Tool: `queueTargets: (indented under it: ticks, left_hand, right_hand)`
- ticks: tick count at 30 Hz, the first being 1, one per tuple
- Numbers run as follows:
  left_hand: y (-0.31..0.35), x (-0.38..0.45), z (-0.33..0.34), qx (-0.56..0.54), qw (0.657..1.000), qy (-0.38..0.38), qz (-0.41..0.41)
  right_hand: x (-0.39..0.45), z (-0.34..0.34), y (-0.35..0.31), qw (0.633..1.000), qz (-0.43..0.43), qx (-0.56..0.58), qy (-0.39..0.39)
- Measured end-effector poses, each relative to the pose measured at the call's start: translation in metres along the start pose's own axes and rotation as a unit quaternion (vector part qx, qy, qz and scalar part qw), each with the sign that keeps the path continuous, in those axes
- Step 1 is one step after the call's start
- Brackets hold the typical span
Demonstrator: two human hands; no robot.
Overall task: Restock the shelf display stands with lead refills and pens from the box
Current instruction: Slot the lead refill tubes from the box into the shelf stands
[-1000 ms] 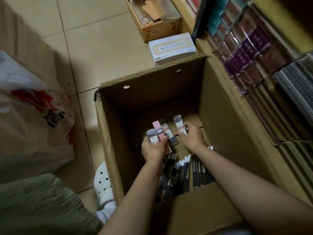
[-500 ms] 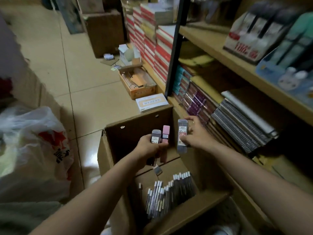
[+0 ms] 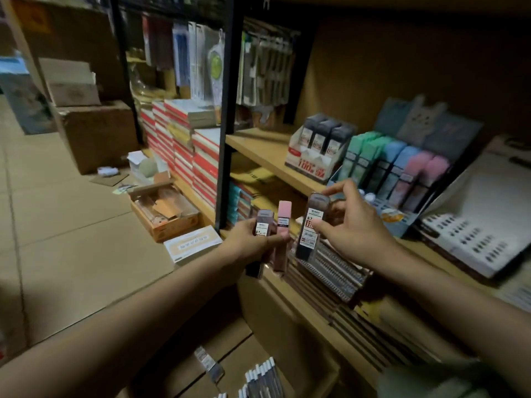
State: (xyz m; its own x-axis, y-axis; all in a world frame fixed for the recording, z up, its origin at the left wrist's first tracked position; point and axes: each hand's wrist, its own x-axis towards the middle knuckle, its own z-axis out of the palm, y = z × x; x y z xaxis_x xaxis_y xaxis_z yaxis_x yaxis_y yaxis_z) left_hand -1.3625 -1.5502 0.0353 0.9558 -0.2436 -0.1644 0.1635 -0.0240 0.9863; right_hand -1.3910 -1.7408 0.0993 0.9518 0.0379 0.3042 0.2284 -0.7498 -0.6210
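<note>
My left hand [image 3: 250, 239] grips two lead refill cases side by side, a dark one [image 3: 263, 225] and a pink one [image 3: 284, 222]. My right hand [image 3: 353, 228] pinches a single dark refill case [image 3: 311, 225] upright between thumb and fingers. Both hands hover in front of the wooden shelf [image 3: 267, 156]. On it stand a small display stand of dark refill cases [image 3: 319, 147] and a tiered stand of pastel green, blue and pink cases [image 3: 393, 170]. Below, the open cardboard box [image 3: 310, 320] holds a row of pens [image 3: 261, 377] and one loose refill case [image 3: 208, 363].
Spiral notebooks [image 3: 333, 271] are stacked on the lower shelf under my hands. A black shelf post [image 3: 225, 110] rises to the left. Stacked red-and-white books [image 3: 184, 145], a small open carton [image 3: 163, 211] and a white flat box [image 3: 192, 244] sit on the tiled floor.
Both hands have risen out of the box with the refill cases and moved up toward the shelf. My view has lifted from the box to the display stands.
</note>
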Motion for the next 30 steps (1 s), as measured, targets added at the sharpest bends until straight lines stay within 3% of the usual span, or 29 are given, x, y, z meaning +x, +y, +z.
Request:
queueTargets:
  ticks: [6,13,22,30]
  left_hand:
    - [0.038,0.031,0.000,-0.048,0.997,-0.049,0.029]
    - [0.060,0.052,0.018,-0.076,0.993,-0.071,0.049]
    - [0.074,0.067,0.032,-0.071,0.992,-0.077,0.069]
    - [0.078,0.074,0.012,-0.087,0.994,-0.026,0.066]
  right_hand:
    - [0.022,-0.069,-0.020,0.992,-0.051,-0.080,0.085]
    - [0.040,-0.122,-0.021,0.972,-0.050,-0.158,0.165]
    - [0.042,-0.149,-0.009,0.968,-0.031,-0.177,0.173]
    - [0.107,-0.099,-0.043,0.968,-0.110,-0.167,0.151]
